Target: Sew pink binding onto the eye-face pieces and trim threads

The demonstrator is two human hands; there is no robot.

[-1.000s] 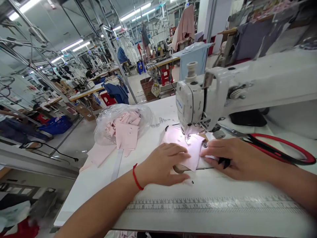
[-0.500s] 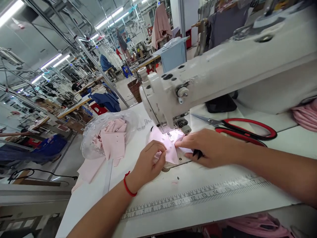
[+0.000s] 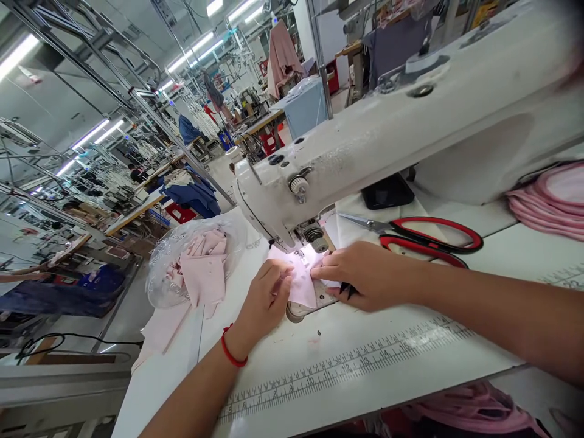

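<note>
The left hand (image 3: 267, 298) is curled up, and its fingertips pinch the near left edge of a small pink cloth (image 3: 302, 286). A red string band (image 3: 230, 353) goes round its wrist. The right hand (image 3: 365, 274) comes in from the right. Its fingers and thumb close together on the right side of the same cloth, and it covers that part. A small black thing (image 3: 347, 290) peeks out from under this hand; what it is cannot be told.

The pink cloth lies flat on the white table (image 3: 410, 340), between the two hands and right under the head of the big white sewing machine (image 3: 365, 140). The machine's head hangs over the far end of the cloth, so the needle cannot be seen well.

Just behind the right hand lie scissors with red handles (image 3: 429, 234), with the blades pointing left. A flat black thing (image 3: 387, 191) sits farther back, under the machine's arm. Far to the right is a pile of pink strips (image 3: 552, 201).

To the left of the hands is a clear plastic bag (image 3: 196, 255) full of more pink cloth pieces, and some spill out over the table's left side. A ruler strip (image 3: 347, 368) with numbers runs along the near part of the table, close to both arms.

Far away are more tables, blue clothes and long ceiling lights
</note>
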